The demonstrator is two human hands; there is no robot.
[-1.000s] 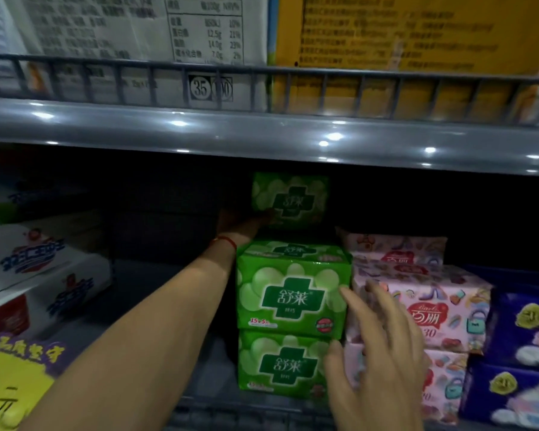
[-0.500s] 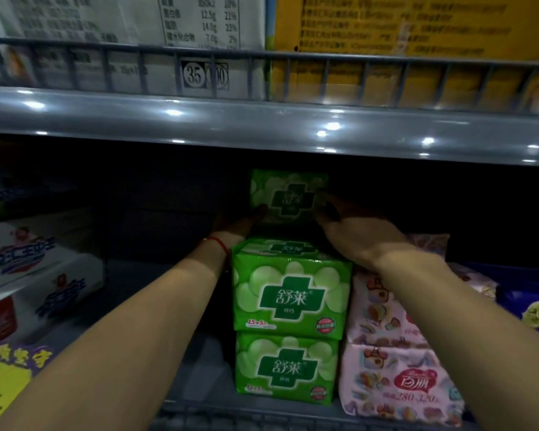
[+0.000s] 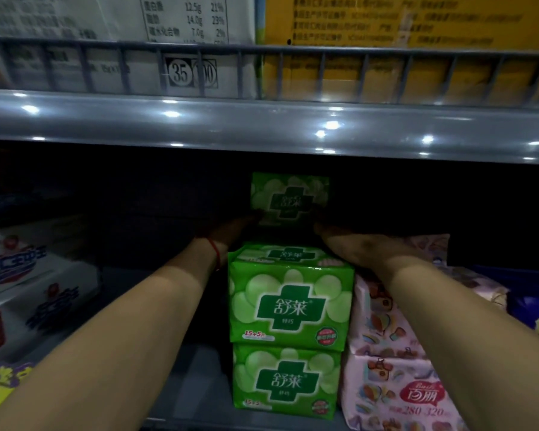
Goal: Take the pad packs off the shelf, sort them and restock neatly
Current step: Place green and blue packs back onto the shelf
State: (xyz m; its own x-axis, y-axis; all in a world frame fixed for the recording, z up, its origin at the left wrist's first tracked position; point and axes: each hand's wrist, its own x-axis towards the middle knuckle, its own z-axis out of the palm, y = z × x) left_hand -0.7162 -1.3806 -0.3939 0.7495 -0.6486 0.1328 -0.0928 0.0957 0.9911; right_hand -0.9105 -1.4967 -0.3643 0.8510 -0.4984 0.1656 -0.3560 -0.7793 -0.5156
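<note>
Since a second ago the right hand point(image 3: 352, 244) has left the front of the stack and gone deep into the shelf, so both hands now flank the dim green plastic-wrapped pad pack point(image 3: 290, 199) at the back. I judge this the step of seating or drawing out that rear pack; which of the two I cannot tell.

Taking the two-high stack of bright green pad packs point(image 3: 290, 306) at the shelf front as landmark: to its left lie white boxes with blue lettering point(image 3: 28, 284), well apart. Just left of and behind its top, the left hand point(image 3: 231, 231), a red string at the wrist, reaches in with fingers against the rear pack's lower left corner. That pack stands upright behind and above the stack. Just right of the stack's top, the right hand touches the pack's lower right corner. Both grips are lost in shadow; I cannot tell whether the fingers curl round it. Touching the stack's right side are pink patterned soft packs point(image 3: 392, 368).
</note>
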